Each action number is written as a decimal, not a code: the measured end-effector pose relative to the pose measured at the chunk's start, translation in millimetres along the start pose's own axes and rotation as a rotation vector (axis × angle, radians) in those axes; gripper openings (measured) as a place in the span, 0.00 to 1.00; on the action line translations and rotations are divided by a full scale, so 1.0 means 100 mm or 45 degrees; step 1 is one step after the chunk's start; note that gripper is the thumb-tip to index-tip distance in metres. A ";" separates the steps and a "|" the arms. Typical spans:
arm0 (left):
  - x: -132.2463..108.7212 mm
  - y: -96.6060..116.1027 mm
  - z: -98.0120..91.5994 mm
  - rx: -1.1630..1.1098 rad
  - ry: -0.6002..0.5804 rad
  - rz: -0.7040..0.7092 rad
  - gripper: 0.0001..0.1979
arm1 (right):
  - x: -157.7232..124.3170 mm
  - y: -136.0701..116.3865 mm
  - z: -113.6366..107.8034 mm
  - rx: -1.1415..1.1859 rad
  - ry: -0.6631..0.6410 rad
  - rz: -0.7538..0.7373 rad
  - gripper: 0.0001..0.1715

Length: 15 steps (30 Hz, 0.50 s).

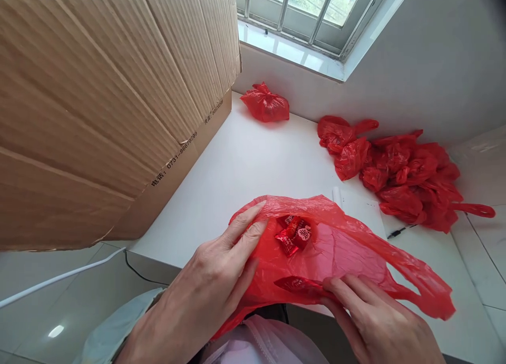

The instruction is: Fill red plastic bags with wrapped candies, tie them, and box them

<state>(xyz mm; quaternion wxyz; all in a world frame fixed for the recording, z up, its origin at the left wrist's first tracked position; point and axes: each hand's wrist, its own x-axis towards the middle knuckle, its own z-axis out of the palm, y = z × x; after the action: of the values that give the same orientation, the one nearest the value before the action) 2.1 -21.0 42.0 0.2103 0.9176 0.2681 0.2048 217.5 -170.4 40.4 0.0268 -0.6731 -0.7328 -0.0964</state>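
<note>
A thin red plastic bag (356, 248) lies spread at the table's near edge, its mouth open towards me. Inside it are several small red shiny wrapped candies (296, 235) with light printing. My left hand (221, 269) is closed on the bag's left rim, its thumb partly inside the mouth. Between the thumb and fingers of my right hand (367, 311) is a long red candy packet (298, 285), held over the near side of the opening. Whether the right fingers also grip the bag's film I cannot tell. The bag's handle loop stretches off to the right.
A large cardboard box (110, 100) stands on the left. Several knotted red bags (411, 169) are heaped at the right by the wall, and one red bag (266, 105) sits below the window. A black pen (397, 232) and white paper (363, 208) lie behind the open bag.
</note>
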 end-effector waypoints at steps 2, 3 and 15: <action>-0.01 0.00 0.00 0.004 0.001 0.003 0.27 | 0.03 -0.01 -0.01 0.011 -0.023 0.007 0.12; -0.01 0.00 0.00 0.004 0.006 0.004 0.26 | 0.06 -0.03 -0.02 0.023 -0.031 0.013 0.12; -0.06 -0.08 -0.06 0.134 0.097 -0.028 0.19 | 0.69 -0.27 0.20 0.233 -0.434 0.308 0.08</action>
<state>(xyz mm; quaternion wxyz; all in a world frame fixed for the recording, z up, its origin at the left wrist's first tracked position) -8.7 -17.0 41.4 0.1538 0.9159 0.2963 0.2229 185.9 -101.7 29.8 -0.0253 -0.7574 -0.6463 0.0895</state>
